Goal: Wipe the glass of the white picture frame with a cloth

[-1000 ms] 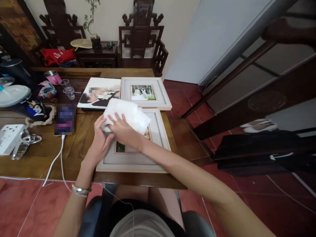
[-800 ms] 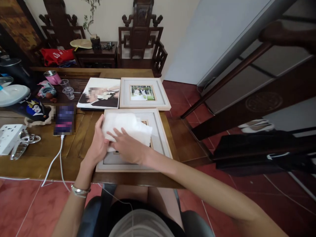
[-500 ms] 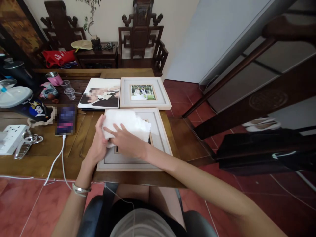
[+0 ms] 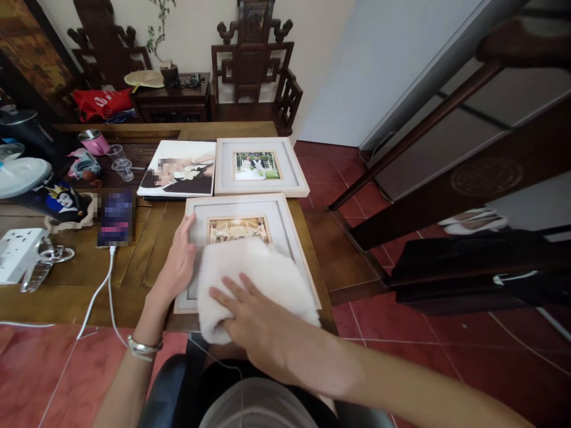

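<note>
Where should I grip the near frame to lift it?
The near frame lies flat with raised rims, so probably grip left and right, from both sides. The left hand is at the left rim; on the right, hold the far part, since the cloth under the right hand covers the near corner.

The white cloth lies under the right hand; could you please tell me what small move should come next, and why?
Probably slide the white cloth forward with the right hand: it overhangs the near edge of the nearest picture frame, leaving the far part uncovered, while the left hand seems to steady the left side.
</note>
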Demonstrator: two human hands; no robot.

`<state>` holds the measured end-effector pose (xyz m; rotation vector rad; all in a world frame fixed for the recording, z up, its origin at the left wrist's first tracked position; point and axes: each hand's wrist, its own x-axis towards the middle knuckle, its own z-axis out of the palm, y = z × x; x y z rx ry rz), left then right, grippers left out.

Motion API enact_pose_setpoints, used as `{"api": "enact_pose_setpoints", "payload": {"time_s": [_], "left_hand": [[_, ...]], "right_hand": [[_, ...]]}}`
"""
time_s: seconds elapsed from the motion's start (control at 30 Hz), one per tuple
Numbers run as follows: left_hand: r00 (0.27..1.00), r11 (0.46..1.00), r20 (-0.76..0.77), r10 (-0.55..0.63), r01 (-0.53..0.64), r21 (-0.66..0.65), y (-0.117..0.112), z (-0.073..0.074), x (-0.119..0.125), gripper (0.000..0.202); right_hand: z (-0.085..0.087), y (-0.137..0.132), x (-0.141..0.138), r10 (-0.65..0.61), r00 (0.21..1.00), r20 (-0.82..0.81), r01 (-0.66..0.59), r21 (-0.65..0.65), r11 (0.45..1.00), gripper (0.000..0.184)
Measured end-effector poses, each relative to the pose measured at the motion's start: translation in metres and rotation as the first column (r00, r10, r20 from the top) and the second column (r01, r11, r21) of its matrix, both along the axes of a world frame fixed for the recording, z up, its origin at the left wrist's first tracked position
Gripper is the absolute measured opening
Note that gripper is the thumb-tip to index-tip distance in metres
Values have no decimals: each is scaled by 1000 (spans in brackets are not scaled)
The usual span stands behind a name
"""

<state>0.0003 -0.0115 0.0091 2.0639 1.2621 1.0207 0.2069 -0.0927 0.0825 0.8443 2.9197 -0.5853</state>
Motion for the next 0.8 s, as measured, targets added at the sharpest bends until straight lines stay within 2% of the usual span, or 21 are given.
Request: {"api": "enact_pose_setpoints", "payload": {"time_s": [0.1, 0.2, 0.27, 0.43, 0.53, 0.67, 0.8], "left_hand": [[990, 999, -138, 38, -35, 25, 3, 0, 3, 51], [976, 998, -212, 43, -31, 57, 5, -1, 5, 42], [972, 998, -231, 31, -18, 59, 6, -2, 6, 39], [970, 999, -242, 26, -15, 48, 7, -5, 5, 39], [965, 996, -258, 51, -31, 82, 8, -7, 6, 40], [963, 994, -265, 44, -15, 110, 8, -9, 6, 39], [970, 996, -235, 61, -42, 83, 6, -5, 9, 41]], "right_hand": [[1, -7, 26, -84, 996, 24, 84, 22, 996, 29], [0, -10, 39, -97, 994, 39, 95, 54, 994, 28], [-2, -9, 35, -90, 996, 14, 89, 61, 994, 28], [-12, 0, 1, -6, 999, -49, 9, 59, 998, 26], [-15, -1, 1, -19, 998, -60, 24, 84, 996, 27], [-11, -11, 35, -122, 992, -6, 123, 54, 991, 27], [-4, -16, 71, -223, 974, 45, 220, 74, 973, 30]]}}
